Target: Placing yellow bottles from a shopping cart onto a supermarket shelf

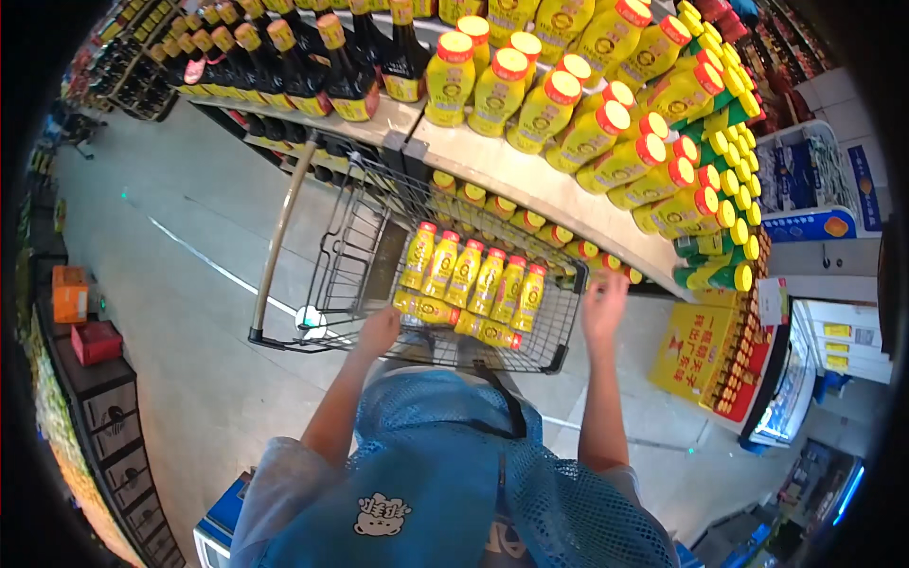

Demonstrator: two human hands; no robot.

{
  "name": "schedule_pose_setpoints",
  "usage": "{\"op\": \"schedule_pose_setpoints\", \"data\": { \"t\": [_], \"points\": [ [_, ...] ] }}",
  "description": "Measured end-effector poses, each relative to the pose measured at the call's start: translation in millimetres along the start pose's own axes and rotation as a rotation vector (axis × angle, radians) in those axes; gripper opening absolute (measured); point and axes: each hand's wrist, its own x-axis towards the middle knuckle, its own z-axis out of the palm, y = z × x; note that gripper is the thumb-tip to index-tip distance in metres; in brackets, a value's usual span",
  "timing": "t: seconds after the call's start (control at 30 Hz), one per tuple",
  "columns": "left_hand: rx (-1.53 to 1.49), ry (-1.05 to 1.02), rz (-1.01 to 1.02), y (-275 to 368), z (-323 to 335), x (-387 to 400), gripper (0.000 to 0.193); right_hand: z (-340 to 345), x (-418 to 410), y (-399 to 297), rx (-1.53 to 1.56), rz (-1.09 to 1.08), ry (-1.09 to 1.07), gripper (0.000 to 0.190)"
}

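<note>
A wire shopping cart (568, 312) stands before me, its long handle on the left. In it lie several yellow squeeze bottles with red caps (465, 273), most side by side in a row and a couple crosswise along the near side. My left hand (381, 330) is curled at the cart's near rim, beside the crosswise bottles; whether it grips the wire is unclear. Just beyond the cart's right end, my right hand (606, 292) is raised with bent fingers and no bottle in it. Rows of like yellow bottles (550, 113) stand on the shelf (497, 160) beyond the cart.
Dark sauce bottles (348, 78) fill the shelf's left part; green bottles with yellow caps (717, 277) stand at its right end. A yellow display (689, 355) is at right, near a chiller case (788, 376). Dark crates with an orange box (69, 295) line the left.
</note>
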Motion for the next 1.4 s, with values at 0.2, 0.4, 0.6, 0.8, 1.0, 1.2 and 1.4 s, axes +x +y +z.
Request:
{"op": "schedule_pose_setpoints", "data": {
  "t": [0.2, 0.4, 0.6, 0.8, 1.0, 1.2, 1.4],
  "points": [
    [-0.119, -0.106, 0.091, -20.9, 24.9, 33.0, 0.018, 44.5, -96.1, -24.1, 0.200, 0.286, -0.476, 0.018],
    [-0.038, -0.157, 0.016, -29.8, 43.3, 45.1, 0.020, 97.9, -182.1, 16.0, 0.153, 0.375, -0.801, 0.021],
    [0.184, -0.315, -0.158, -57.5, 75.9, 62.1, 0.025, 148.6, -219.0, 81.7, 0.079, 0.404, -1.010, 0.031],
    [0.364, -0.412, -0.212, -89.4, 101.2, 83.2, 0.035, 203.6, -227.1, 95.5, 0.166, 0.492, -1.039, 0.042],
    [0.617, -0.407, -0.074, -85.1, 139.1, 111.3, 0.051, 238.4, -224.6, 74.8, 0.186, 0.414, -1.186, 0.047],
    [0.880, -0.532, -0.154, -77.5, 172.3, 128.5, 0.065, 273.1, -234.0, 50.3, 0.362, 0.447, -1.237, 0.047],
    [1.132, -0.427, -0.048, -101.7, 192.8, 119.8, 0.069, 312.3, -230.0, 19.9, 0.605, 0.737, -1.184, 0.053]
  ]
}}
